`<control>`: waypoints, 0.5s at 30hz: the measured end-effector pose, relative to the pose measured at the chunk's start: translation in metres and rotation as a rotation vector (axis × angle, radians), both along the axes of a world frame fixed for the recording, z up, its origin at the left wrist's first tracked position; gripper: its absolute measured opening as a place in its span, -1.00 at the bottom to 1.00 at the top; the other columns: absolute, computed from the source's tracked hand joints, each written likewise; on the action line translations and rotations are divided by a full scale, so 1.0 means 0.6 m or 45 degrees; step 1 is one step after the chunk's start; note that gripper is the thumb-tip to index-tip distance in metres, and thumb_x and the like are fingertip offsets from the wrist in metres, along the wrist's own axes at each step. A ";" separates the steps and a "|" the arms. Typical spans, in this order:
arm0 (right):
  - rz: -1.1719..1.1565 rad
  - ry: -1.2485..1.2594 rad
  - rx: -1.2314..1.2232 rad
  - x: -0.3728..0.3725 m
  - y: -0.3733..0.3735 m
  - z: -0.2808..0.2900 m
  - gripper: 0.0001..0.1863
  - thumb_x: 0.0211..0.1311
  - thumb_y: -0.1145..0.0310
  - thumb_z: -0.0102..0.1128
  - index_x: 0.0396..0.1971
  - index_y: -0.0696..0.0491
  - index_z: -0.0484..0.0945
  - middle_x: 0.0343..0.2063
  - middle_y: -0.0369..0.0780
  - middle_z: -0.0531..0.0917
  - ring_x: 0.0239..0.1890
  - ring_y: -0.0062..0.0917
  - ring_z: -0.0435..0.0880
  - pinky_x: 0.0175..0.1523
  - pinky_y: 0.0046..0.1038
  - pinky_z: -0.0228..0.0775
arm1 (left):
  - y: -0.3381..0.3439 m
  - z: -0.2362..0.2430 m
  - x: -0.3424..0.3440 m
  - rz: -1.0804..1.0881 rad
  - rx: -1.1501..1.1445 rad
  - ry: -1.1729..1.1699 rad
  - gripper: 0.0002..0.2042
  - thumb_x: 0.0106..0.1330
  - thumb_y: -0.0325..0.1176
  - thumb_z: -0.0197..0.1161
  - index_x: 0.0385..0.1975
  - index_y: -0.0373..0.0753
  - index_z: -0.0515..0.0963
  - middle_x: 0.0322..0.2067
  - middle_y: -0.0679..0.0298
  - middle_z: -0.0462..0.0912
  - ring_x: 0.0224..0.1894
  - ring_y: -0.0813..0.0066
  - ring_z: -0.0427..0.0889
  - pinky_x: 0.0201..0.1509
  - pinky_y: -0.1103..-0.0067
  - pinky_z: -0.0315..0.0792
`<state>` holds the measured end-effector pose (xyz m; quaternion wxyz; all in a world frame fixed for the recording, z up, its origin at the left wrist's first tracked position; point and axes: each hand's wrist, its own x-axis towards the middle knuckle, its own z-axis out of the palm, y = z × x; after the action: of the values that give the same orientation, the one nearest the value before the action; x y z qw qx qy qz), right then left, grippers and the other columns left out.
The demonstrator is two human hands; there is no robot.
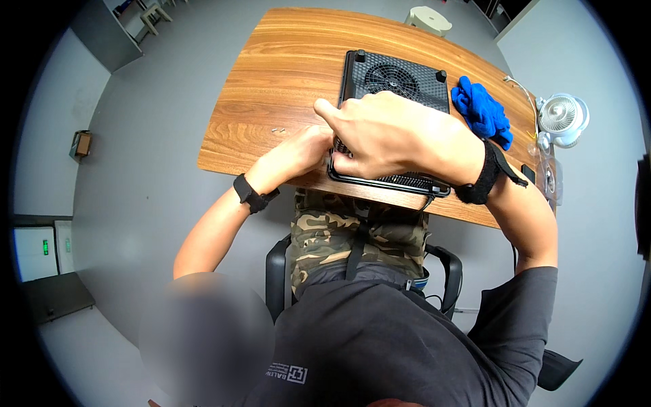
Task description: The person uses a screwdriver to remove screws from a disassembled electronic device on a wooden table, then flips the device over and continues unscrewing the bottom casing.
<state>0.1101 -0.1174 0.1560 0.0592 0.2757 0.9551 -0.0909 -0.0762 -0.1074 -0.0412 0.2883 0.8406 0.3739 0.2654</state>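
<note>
A black laptop cooling pad (434, 87) lies underside up at the near side of the wooden table, its round fan grille and two stub feet showing at the far end. Across its left part reaches my right hand (376, 129), back upward, thumb raised and the other fingers curled down onto the pad's left edge. My left hand (305, 150) is closed against that same edge, fingertips hidden at the pad and behind my right hand. What either hand grips is hidden. Small pale pieces (278, 129), perhaps screws, lie left of my hands.
A crumpled blue cloth (483, 112) lies right of the pad on the wooden table (258, 74). At the right edge are a small white fan (563, 119) and a clear plastic tray (550, 178). A cable (427, 202) hangs at the pad's near edge. A pale stool (428, 20) stands beyond.
</note>
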 end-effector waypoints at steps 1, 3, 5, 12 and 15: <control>0.050 0.079 0.031 0.003 0.002 -0.006 -0.68 0.26 0.30 0.27 -0.15 0.25 0.59 -0.49 0.01 0.72 -0.39 -0.04 0.76 -0.29 -0.17 0.65 | 0.000 -0.001 0.001 0.021 -0.027 0.012 -0.89 0.18 -0.58 0.17 -0.33 -0.41 0.60 -0.28 -0.16 0.65 -0.17 -0.11 0.66 -0.13 0.24 0.54; 0.149 0.236 0.092 0.013 0.009 -0.032 -0.67 0.27 0.31 0.26 -0.09 0.23 0.57 -0.51 0.00 0.72 -0.42 -0.05 0.75 -0.33 -0.19 0.64 | -0.003 0.009 0.003 0.063 -0.074 0.045 -0.87 0.19 -0.57 0.17 -0.29 -0.41 0.60 -0.26 -0.16 0.66 -0.15 -0.11 0.66 -0.13 0.24 0.54; 0.198 0.240 0.118 0.015 0.015 -0.048 -0.66 0.33 0.24 0.22 -0.13 0.23 0.50 -0.55 -0.02 0.68 -0.47 -0.06 0.72 -0.36 -0.18 0.60 | -0.010 0.030 0.005 0.057 -0.104 0.035 -0.85 0.21 -0.56 0.16 -0.25 -0.40 0.59 -0.23 -0.15 0.67 -0.13 -0.12 0.65 -0.12 0.24 0.54; 0.183 0.019 0.250 -0.006 0.007 -0.047 -0.64 0.38 0.19 0.18 -0.10 0.23 0.50 -0.53 -0.04 0.68 -0.53 -0.10 0.71 -0.40 -0.21 0.57 | -0.017 0.044 -0.004 -0.044 0.030 -0.056 -0.79 0.25 -0.56 0.11 -0.15 -0.38 0.59 -0.17 -0.13 0.67 -0.09 -0.07 0.63 -0.05 0.27 0.53; 0.057 0.035 0.160 0.000 -0.005 -0.020 -0.65 0.37 0.23 0.17 -0.08 0.23 0.50 -0.53 -0.03 0.68 -0.53 -0.11 0.71 -0.40 -0.21 0.57 | -0.011 0.032 -0.004 -0.043 0.075 0.002 -0.78 0.30 -0.54 0.07 -0.14 -0.37 0.60 -0.15 -0.11 0.69 -0.07 -0.05 0.63 -0.01 0.28 0.52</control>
<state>0.1104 -0.1203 0.1441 0.0307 0.2562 0.9656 -0.0332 -0.0786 -0.1142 -0.0223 0.2674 0.8552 0.3519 0.2707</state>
